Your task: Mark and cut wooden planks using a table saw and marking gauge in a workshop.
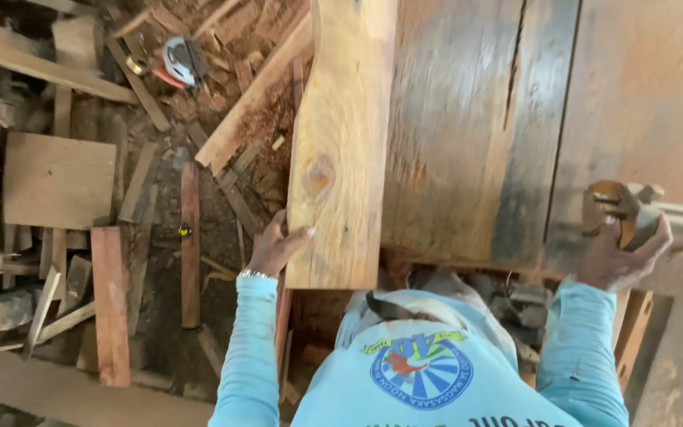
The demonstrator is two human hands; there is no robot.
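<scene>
Timber fills the view: a pale plank [340,142] with a dark knot is laid lengthwise on the desk [476,119], its near end overhanging the edge. The left hand [274,249] is pressed against the plank's left edge, fingers spread and curled on the wood, seemingly to keep it steady and aligned. The right hand [618,253] is closed around the handle of a wooden hand plane [622,209] (resting on the desk, well apart from the plank). Offcuts [111,304] and sawdust are scattered over the floor [160,332] below, with a tape measure [179,59] among them.
</scene>
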